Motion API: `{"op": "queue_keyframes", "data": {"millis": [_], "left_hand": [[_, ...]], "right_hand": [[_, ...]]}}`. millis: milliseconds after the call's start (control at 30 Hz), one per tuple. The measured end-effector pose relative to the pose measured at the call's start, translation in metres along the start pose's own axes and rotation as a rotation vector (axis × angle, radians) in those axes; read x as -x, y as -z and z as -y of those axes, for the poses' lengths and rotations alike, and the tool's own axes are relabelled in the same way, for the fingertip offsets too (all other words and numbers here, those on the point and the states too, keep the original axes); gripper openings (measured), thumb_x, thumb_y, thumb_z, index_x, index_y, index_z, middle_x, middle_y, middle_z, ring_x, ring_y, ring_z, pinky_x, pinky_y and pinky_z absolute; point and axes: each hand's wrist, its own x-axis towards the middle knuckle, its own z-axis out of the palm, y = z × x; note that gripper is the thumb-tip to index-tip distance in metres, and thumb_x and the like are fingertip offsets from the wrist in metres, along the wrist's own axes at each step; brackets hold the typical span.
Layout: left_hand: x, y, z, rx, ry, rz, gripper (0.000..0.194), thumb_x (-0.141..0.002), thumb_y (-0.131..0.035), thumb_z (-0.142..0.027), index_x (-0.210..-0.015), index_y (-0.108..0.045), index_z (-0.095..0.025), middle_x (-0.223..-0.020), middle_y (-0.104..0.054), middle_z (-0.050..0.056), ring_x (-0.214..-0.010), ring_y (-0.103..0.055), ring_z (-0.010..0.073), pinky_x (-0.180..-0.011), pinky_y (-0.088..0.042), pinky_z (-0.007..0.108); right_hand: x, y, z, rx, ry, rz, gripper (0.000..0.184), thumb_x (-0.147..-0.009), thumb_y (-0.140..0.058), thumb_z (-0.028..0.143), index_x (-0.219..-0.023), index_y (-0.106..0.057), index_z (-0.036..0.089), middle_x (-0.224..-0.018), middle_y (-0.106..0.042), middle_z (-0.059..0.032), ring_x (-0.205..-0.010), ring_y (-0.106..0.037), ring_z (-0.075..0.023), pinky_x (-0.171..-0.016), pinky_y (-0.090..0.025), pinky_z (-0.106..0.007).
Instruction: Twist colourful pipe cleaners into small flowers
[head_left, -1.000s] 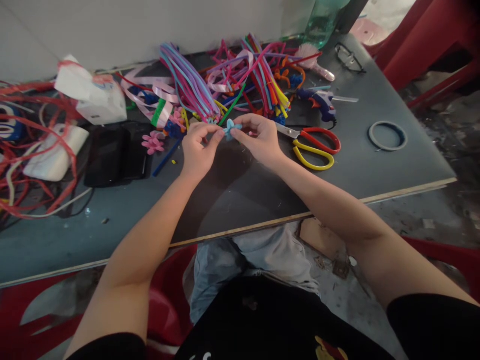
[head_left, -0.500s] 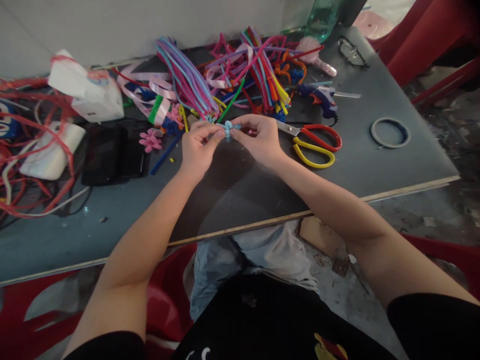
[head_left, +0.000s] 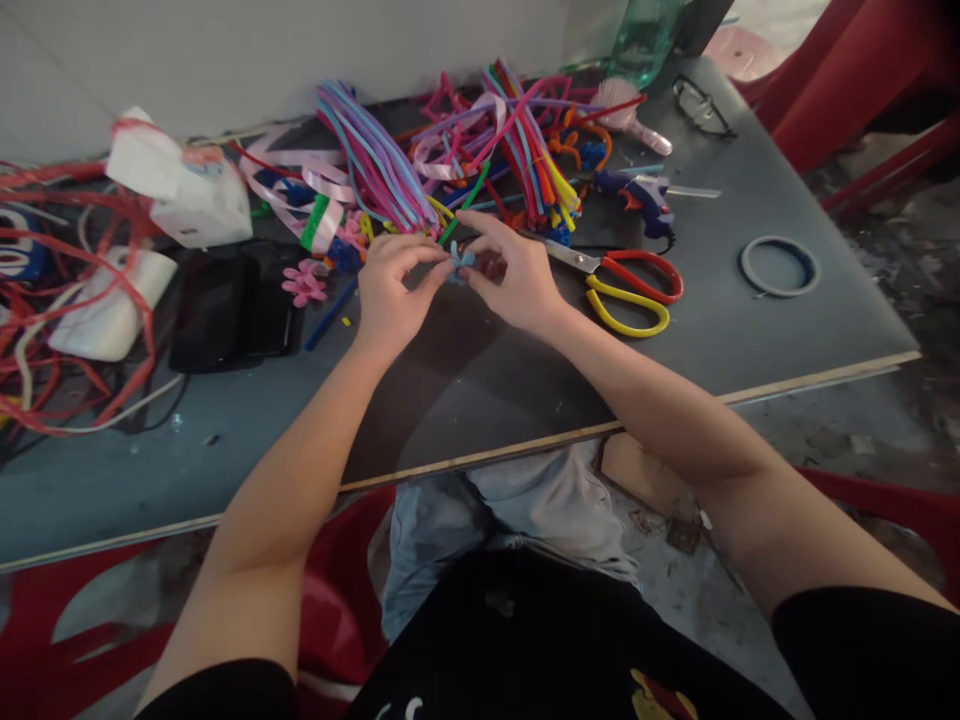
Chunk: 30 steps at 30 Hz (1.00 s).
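Both my hands meet over the grey table (head_left: pixel 525 390), pinching a small light-blue pipe-cleaner flower (head_left: pixel 460 262) between them. My left hand (head_left: pixel 390 290) grips it from the left with thumb and fingers closed. My right hand (head_left: pixel 510 275) holds it from the right, its index finger stretched over the top. A pink pipe-cleaner flower (head_left: pixel 304 283) lies on the table to the left of my left hand. Just behind my hands is a heap of coloured pipe cleaners (head_left: pixel 465 160).
Red-and-yellow scissors (head_left: pixel 622 285) lie right of my right hand, a glue gun (head_left: pixel 637 195) behind them, a tape ring (head_left: pixel 778 266) further right. A black phone (head_left: pixel 229 310), white boxes (head_left: pixel 187 195), red cords (head_left: pixel 45 330) and glasses (head_left: pixel 697 105) also sit here.
My hands have turned the blue flower slightly and my right index finger has lifted over it. The view shifted a little; nothing else on the table moved.
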Motion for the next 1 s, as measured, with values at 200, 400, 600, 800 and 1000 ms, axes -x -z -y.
{"op": "queue_keyframes", "data": {"millis": [200,400,600,800,1000], "left_hand": [[0.006,-0.009,0.000,0.066,0.033,-0.096,0.036,-0.091,-0.067,-0.060,-0.088,-0.074,-0.025,-0.098,-0.076,0.004,-0.102,-0.070,0.0221,-0.084,-0.056,0.037],[0.009,-0.018,0.003,0.160,0.111,-0.129,0.036,-0.090,-0.068,-0.061,-0.088,-0.076,-0.025,-0.097,-0.076,0.004,-0.098,-0.071,0.0214,-0.081,-0.056,0.035],[0.003,-0.013,0.009,0.221,0.094,-0.111,0.032,-0.089,-0.071,-0.056,-0.087,-0.077,-0.025,-0.094,-0.077,0.003,-0.092,-0.071,0.0194,-0.086,-0.056,0.035],[0.008,-0.015,0.001,0.133,0.109,-0.086,0.040,-0.092,-0.066,-0.061,-0.083,-0.075,-0.023,-0.093,-0.077,0.005,-0.095,-0.071,0.0211,-0.086,-0.056,0.036],[0.008,-0.014,0.002,0.110,0.087,-0.094,0.041,-0.090,-0.066,-0.063,-0.083,-0.074,-0.024,-0.096,-0.077,0.004,-0.099,-0.071,0.0216,-0.094,-0.056,0.038]], "right_hand": [[0.000,-0.007,0.010,-0.176,-0.155,-0.143,0.044,-0.089,-0.069,0.057,-0.115,-0.069,0.021,-0.093,-0.072,-0.0037,-0.084,-0.066,-0.0150,-0.077,-0.056,-0.028],[-0.002,-0.010,0.013,-0.252,-0.202,-0.112,0.049,-0.087,-0.068,0.066,-0.096,-0.072,0.018,-0.082,-0.068,-0.0016,-0.076,-0.063,-0.0125,-0.066,-0.052,-0.024],[-0.001,-0.004,0.018,-0.154,-0.177,-0.130,0.041,-0.090,-0.067,0.058,-0.095,-0.074,0.017,-0.080,-0.068,-0.0020,-0.068,-0.059,-0.0117,-0.065,-0.048,-0.026],[-0.001,-0.002,0.015,-0.140,-0.184,-0.148,0.041,-0.089,-0.068,0.058,-0.089,-0.073,0.018,-0.076,-0.066,-0.0015,-0.070,-0.057,-0.0123,-0.064,-0.046,-0.026],[-0.001,-0.002,0.016,-0.154,-0.187,-0.134,0.043,-0.089,-0.067,0.060,-0.085,-0.071,0.017,-0.074,-0.066,-0.0016,-0.068,-0.057,-0.0119,-0.062,-0.046,-0.026]]}}
